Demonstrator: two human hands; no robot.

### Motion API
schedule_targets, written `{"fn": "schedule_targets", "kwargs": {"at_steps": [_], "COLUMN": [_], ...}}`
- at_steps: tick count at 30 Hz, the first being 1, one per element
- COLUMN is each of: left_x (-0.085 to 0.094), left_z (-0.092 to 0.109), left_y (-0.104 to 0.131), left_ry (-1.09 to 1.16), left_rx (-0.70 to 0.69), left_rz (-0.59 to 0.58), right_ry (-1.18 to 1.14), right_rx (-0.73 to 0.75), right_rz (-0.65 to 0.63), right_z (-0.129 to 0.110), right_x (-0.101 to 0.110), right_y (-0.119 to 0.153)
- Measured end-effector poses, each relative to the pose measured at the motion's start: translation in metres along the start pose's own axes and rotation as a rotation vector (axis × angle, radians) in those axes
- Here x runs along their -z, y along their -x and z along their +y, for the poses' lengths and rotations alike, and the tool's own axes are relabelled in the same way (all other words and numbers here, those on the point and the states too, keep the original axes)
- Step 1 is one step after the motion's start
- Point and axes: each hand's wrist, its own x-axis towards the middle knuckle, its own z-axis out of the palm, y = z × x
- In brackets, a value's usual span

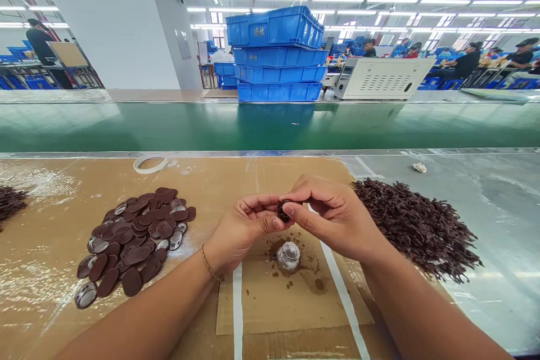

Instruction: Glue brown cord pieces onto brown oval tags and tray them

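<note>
Both hands meet over the middle of the bench and pinch a small dark brown piece (283,211), mostly covered by fingers. My left hand (238,230) grips its left side between thumb and fingers. My right hand (337,216) holds it from the right with thumb and forefinger. Just below stands a small clear glass jar (288,257) on a cardboard sheet (261,309), with brown specks and stains around it. Left of my hands lies a heap of brown oval pieces (137,236), some showing silvery faces. On the right is a pile of dark brown curly strands (415,225).
A tape roll (151,163) lies at the back left, and a crumpled white scrap (419,167) at the back right. Beyond runs a green conveyor belt (189,124). Stacked blue crates (278,56) and a beige metal box (382,79) stand behind it. Several people sit farther back.
</note>
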Motion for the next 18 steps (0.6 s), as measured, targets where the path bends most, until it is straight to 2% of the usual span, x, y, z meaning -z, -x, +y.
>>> {"fn": "schedule_targets", "kwargs": {"at_steps": [8,18], "left_x": [0.0018,0.0021], "left_z": [-0.0007,0.0], "left_y": [-0.0012,-0.0016], "left_ry": [-0.027,-0.017], "left_rx": [-0.002,-0.022], "left_rz": [0.021,-0.041], "right_ry": [0.047,0.002], "right_rx": [-0.03,-0.079], "right_rz": [0.009,0.023], "right_z": [0.0,-0.0013], "right_x": [-0.0018,-0.0041], "right_y": [-0.0001,-0.0003]}}
